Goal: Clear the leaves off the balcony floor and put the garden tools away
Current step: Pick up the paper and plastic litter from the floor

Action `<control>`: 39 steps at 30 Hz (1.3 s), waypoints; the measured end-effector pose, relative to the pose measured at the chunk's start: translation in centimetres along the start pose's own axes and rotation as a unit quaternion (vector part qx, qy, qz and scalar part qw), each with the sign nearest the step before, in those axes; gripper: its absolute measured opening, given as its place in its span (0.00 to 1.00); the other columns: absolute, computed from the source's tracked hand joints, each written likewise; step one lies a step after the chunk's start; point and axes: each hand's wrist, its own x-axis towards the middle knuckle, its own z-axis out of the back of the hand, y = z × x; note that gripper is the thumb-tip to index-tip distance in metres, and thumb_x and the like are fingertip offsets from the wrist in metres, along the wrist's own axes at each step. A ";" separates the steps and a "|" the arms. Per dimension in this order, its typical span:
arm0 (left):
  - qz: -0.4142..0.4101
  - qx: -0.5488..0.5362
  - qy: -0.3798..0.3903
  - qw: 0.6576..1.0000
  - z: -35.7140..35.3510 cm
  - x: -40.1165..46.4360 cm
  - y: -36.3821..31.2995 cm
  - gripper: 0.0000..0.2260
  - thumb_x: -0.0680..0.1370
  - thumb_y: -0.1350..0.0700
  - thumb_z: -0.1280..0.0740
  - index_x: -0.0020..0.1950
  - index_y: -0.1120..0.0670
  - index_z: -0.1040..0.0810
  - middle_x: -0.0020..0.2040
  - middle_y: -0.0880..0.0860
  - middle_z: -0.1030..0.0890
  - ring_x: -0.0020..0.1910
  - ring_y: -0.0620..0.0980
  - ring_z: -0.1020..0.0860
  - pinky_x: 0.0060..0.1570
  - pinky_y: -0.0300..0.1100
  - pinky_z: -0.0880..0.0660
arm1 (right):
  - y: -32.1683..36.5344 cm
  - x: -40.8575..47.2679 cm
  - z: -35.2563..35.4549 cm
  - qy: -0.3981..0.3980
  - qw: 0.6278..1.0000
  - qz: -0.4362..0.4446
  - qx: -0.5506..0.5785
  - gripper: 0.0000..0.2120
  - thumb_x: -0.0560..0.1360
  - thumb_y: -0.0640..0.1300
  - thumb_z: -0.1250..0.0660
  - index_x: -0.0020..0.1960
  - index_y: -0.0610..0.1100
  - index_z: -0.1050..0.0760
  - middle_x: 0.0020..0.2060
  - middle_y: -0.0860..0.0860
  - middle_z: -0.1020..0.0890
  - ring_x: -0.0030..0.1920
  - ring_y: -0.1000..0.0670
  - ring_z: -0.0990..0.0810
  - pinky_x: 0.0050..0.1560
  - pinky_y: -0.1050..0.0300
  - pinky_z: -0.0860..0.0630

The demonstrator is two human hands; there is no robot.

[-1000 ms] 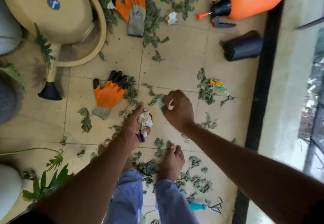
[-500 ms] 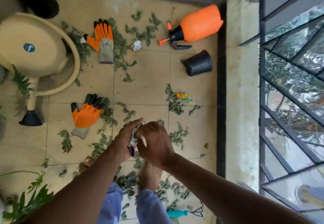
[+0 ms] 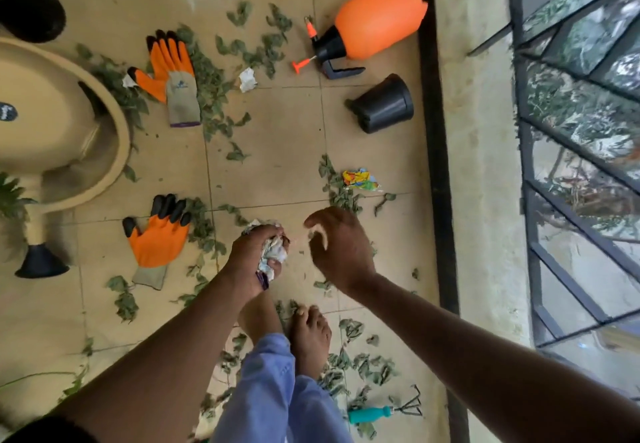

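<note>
Leaves [image 3: 211, 96] lie scattered across the floor [image 3: 284, 137]; gloves [image 3: 159, 234], sprayer [image 3: 377, 16] and rake [image 3: 384, 411] remain out. Left hand [image 3: 256, 255] grips crumpled paper [image 3: 273, 252]; right hand [image 3: 337, 245] hovers empty, fingers loosely curled. Risk: an overfilled fist may shed scraps.

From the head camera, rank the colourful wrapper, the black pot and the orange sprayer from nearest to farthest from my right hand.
From the right hand:
1. Colourful wrapper, just beyond the fingers, on the leaves.
2. Black pot, on its side, farther up near the wall ledge.
3. Orange sprayer, on its side at the far end.
</note>
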 end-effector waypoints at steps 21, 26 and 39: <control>-0.171 -0.341 0.152 0.912 22.3 14.4 -6.4 0.26 0.80 0.42 0.32 0.63 0.63 0.35 0.54 0.60 0.34 0.47 0.56 0.41 0.49 0.56 0.37 | -14.8 14.4 -3.7 0.035 0.945 -0.202 -0.255 0.15 0.74 0.34 0.35 0.59 0.43 0.30 0.50 0.39 0.19 0.54 0.38 0.24 0.50 0.47 0.29; -0.190 -0.176 0.064 0.964 18.8 13.0 -5.4 0.27 0.80 0.36 0.40 0.61 0.60 0.34 0.54 0.60 0.31 0.49 0.58 0.34 0.51 0.58 0.36 | -11.8 12.3 -1.3 -0.017 0.951 -0.269 -0.148 0.16 0.75 0.35 0.37 0.61 0.48 0.27 0.45 0.47 0.21 0.43 0.43 0.26 0.41 0.52 0.31; -0.028 -0.041 0.089 0.995 -1.3 -1.5 -6.6 0.13 0.79 0.50 0.32 0.38 0.55 0.23 0.31 0.51 0.26 0.24 0.48 0.31 0.21 0.35 0.40 | 4.9 3.8 0.9 -0.010 0.962 -0.110 0.249 0.09 0.77 0.38 0.32 0.53 0.50 0.20 0.33 0.54 0.17 0.31 0.56 0.21 0.33 0.57 0.24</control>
